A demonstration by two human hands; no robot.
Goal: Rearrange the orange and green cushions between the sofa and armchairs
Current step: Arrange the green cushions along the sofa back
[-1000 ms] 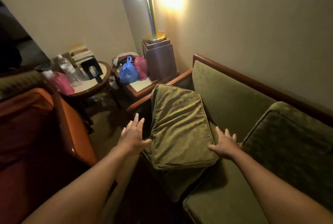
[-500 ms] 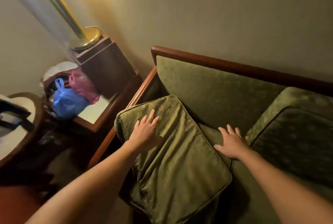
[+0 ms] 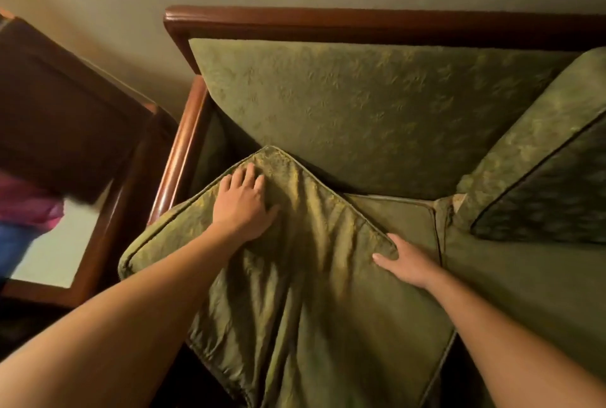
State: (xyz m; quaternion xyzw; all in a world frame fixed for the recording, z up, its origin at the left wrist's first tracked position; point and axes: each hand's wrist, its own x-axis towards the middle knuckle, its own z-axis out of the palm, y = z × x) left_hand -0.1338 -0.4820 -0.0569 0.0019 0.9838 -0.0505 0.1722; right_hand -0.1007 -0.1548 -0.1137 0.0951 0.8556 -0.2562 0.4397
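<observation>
The left hand (image 3: 244, 207) lies flat and open on the green cushion (image 3: 295, 276), apparently pressing its far corner toward the sofa (image 3: 360, 106) back, while the right hand (image 3: 406, 263), open, nothing gripped, steadies its right edge.

Bare seat (image 3: 524, 276) lies open rightward; wooden armrest (image 3: 178, 158) and backrest (image 3: 360, 106) hem the cushion (image 3: 295, 309).

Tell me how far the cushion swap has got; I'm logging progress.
Done: one green cushion leans on the sofa back. In hand: the left hand and right hand press a skewed green seat cushion. Left: squaring it; no orange cushions in view.
</observation>
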